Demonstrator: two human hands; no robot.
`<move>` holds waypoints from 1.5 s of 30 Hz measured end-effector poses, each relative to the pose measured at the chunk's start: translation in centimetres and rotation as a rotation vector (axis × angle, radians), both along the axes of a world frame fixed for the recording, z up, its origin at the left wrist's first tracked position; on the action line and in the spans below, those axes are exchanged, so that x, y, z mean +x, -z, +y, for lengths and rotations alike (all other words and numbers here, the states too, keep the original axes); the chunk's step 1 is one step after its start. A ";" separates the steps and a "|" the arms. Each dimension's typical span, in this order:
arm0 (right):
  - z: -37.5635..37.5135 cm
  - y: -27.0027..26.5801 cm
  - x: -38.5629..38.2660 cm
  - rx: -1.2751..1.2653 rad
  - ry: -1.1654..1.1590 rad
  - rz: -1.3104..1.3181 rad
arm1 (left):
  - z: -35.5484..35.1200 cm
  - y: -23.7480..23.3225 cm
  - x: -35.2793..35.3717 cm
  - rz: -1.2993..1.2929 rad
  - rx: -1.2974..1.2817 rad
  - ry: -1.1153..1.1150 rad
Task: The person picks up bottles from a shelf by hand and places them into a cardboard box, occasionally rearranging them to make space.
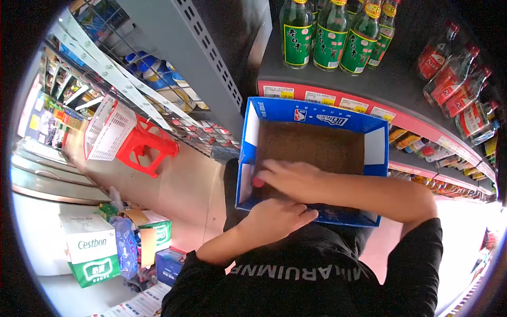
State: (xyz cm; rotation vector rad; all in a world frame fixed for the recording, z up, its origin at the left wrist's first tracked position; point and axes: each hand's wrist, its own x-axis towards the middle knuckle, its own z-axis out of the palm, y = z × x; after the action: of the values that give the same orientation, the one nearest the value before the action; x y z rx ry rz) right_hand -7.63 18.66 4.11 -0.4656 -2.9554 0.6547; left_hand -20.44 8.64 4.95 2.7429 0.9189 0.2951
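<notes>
An empty blue cardboard box point(311, 113) with a brown bottom is held against my body, in front of a shelf. My left hand point(277, 216) grips the box's near rim from below left. My right hand point(288, 177) reaches across from the right and lies inside the box, fingers flat on the brown bottom next to the left wall. A small red spot shows at its fingertip; I cannot tell whether it is a nail or an object.
Green glass bottles point(330, 34) and red-labelled bottles point(449, 79) stand on the shelf above a red price strip point(338, 100). A red plastic stool point(145, 145) and white basket point(108, 129) sit in the aisle at left. Cartons point(90, 248) and packets lie on the floor at lower left.
</notes>
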 end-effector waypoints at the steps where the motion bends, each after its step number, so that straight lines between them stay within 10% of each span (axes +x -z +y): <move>1: 0.0 -2.0 1.4 0.000 0.031 -0.106 | 0.0 0.1 0.0 -0.011 0.012 -0.006; 6: -5.0 -8.0 10.5 -0.221 0.096 -0.429 | 0.3 -0.3 -0.2 -0.050 0.002 -0.005; 11: -9.3 -4.0 15.2 0.238 0.292 -0.280 | 0.4 -0.8 0.2 0.023 0.010 0.037; 45: -10.2 -8.8 14.0 0.160 0.367 -0.081 | 0.0 -5.0 -1.2 -0.019 0.019 0.083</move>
State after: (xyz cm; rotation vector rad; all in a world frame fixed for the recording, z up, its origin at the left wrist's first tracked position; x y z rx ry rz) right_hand 6.32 8.45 12.92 -1.0046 -2.8459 0.3626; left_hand -21.61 8.61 9.95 2.7816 0.7986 0.3157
